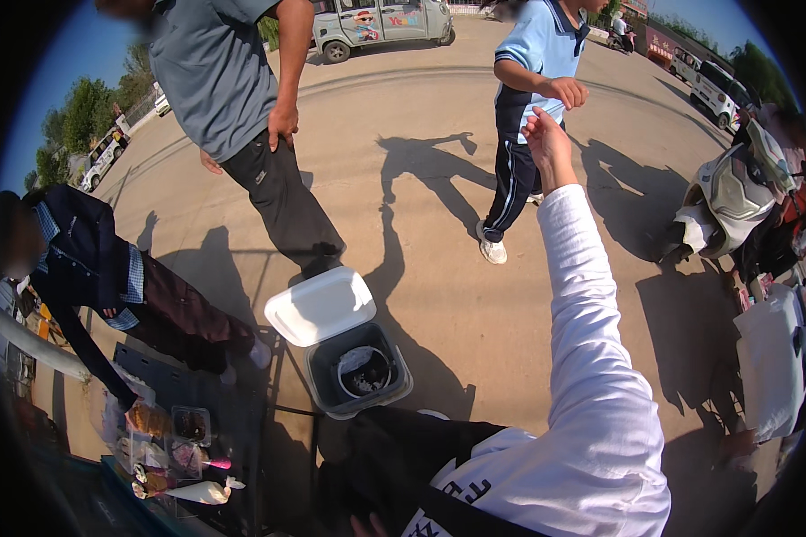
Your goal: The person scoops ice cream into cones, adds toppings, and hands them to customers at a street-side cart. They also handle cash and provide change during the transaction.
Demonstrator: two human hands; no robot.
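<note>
My right hand (549,142) reaches far out at the end of a white sleeve, its fingers partly curled. The fingertips come just below the hand (564,92) of a person in a light-blue polo shirt; whether they touch, or whether anything lies between my fingers, cannot be made out. Only a few fingertips of my left hand (369,526) show at the bottom edge, by my dark clothing. Before me stands a grey plastic bin (316,376) with its white lid (320,305) tipped back. Inside it sits a round pail (365,372) holding some white scraps.
At lower left, a dark cart top (242,429) carries clear food boxes (191,425) and filled piping bags (201,492). A person in a navy jacket (84,221) reaches into the boxes. Another in a grey shirt (215,80) stands ahead. A scooter (729,194) is parked at right.
</note>
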